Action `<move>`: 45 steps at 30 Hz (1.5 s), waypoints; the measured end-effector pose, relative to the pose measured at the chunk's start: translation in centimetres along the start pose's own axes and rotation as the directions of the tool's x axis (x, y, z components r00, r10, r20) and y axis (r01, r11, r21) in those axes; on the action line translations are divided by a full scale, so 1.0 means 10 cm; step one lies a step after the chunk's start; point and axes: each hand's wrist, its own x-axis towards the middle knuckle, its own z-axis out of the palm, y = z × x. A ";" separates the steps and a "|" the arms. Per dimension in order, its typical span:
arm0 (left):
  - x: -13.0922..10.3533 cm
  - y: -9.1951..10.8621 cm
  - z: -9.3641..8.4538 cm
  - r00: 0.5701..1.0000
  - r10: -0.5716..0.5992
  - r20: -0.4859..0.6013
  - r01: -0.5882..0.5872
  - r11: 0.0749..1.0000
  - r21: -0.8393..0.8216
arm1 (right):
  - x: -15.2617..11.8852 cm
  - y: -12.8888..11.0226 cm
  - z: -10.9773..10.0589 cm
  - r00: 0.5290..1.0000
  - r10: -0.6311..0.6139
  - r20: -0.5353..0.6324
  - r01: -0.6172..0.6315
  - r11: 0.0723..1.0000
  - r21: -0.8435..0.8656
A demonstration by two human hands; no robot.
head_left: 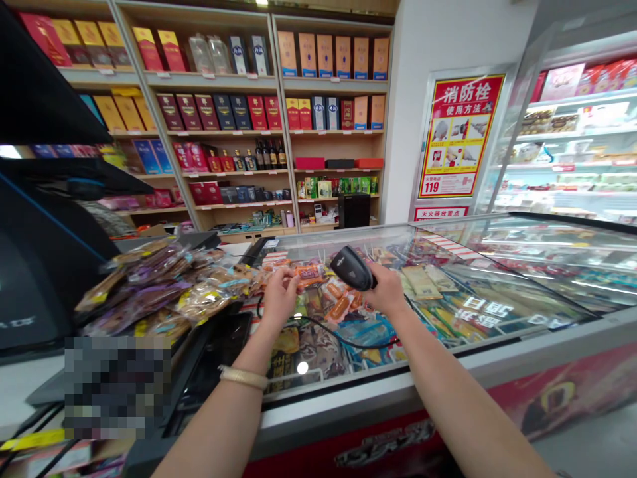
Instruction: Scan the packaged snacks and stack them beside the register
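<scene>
The right hand (388, 292) grips a scanner (351, 269), its handle hidden. The left hand (281, 296) curls, hold unclear. The freezer (343, 402) contains packets (339, 308).

Head view | faces forward, down | near: left hand (279, 295), right hand (389, 291), freezer (343, 402) | far: shelves (343, 132)

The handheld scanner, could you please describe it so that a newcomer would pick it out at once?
Find the glass-topped freezer stretching to the right edge. Above it, the person's right hand grips the handheld scanner. Its rounded black head sets it apart from the colourful packets inside the freezer.
</scene>
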 end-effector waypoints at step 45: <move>0.05 -0.08 -0.12 0.919 0.385 0.089 -0.356 0.708 0.610 | -0.01 -0.05 0.00 0.972 -0.024 0.234 0.021 1.000 0.018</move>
